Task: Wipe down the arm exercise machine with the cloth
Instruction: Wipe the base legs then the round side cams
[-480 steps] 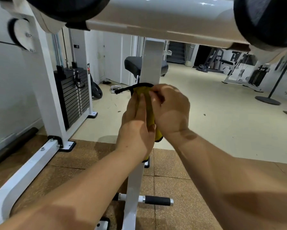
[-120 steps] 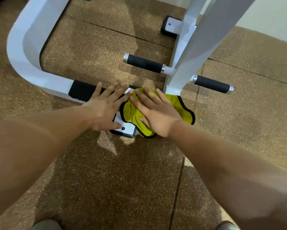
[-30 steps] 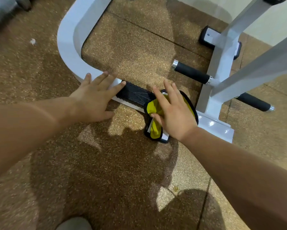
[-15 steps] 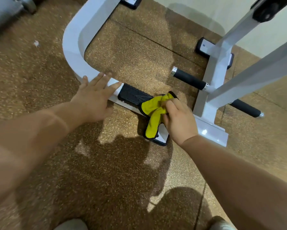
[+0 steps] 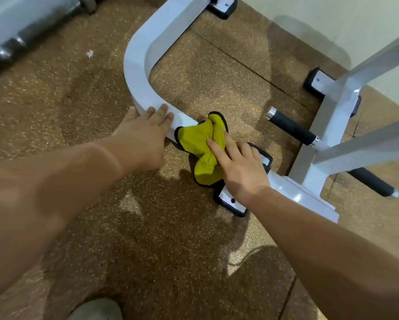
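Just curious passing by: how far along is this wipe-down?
Done: unclear, nothing looks cleaner. In hand: the right hand presses the yellow cloth on the white base tube; the left hand rests on its bend. Left, probably: that bend, the black pegs, the upright post.

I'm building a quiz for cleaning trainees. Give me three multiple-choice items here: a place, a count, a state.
1. Where is the yellow cloth? A on the white base tube; B on a seat; C on a weight stack.
2. How many black-gripped pegs show? A one; B two; C four.
3. The left hand? A pinches the cloth; B rests on the tube; C hangs free.
A: the right hand presses it there. B: one each side of the post. B: fingers lie on the bend.
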